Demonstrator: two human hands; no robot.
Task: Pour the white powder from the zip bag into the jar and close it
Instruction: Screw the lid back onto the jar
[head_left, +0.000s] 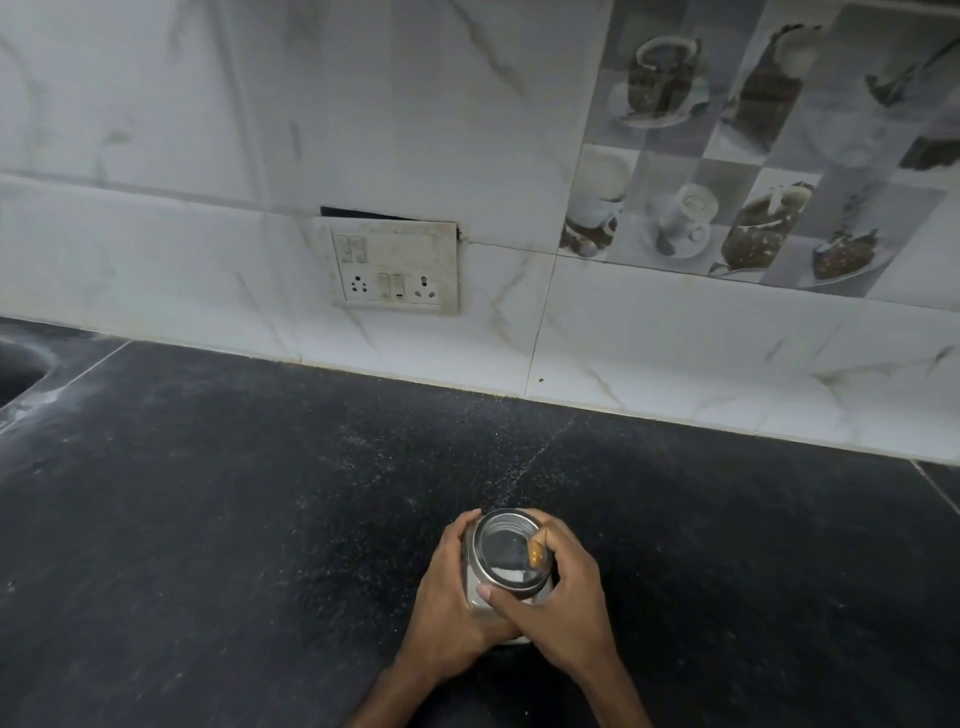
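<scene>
A clear glass jar (506, 558) with a metal-rimmed see-through lid stands on the black counter (208, 519), near the front edge. White powder shows inside it through the lid. A small brown clasp or tag (537, 552) sits on the lid's right side. My left hand (449, 608) wraps the jar's left side. My right hand (563, 603) grips the right side, its thumb across the jar's front and a finger by the clasp. No zip bag is in view.
A white marble-tiled wall (623, 338) runs behind the counter, with a switch and socket plate (397, 267). A sink edge (21, 369) shows at the far left. Fine white specks dust the counter behind the jar.
</scene>
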